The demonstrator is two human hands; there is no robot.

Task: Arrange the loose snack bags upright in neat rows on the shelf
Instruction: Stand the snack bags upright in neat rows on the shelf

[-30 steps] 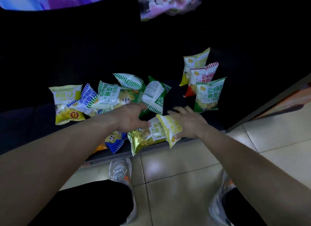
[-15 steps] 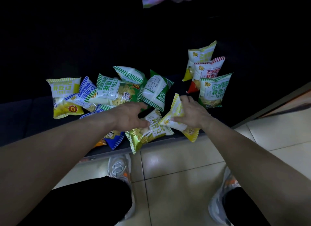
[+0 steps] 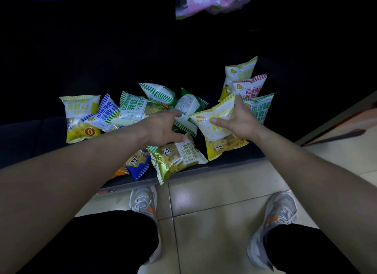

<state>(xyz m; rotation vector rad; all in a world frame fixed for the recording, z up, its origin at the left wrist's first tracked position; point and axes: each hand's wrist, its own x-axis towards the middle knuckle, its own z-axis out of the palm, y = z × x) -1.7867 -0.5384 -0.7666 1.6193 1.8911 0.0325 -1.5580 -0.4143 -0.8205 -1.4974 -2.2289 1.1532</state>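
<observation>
Yellow-and-white crinkly foil snack bag (image 3: pixel 219 128) is pinched upright in the right hand (image 3: pixel 241 120), thumb across its front, above the dark shelf (image 3: pixel 234 158) and just before three standing bags (image 3: pixel 252 90). The left hand (image 3: pixel 163 128), fingers loosely spread, rests on a heap of loose bags (image 3: pixel 130 114) lying flat.
</observation>
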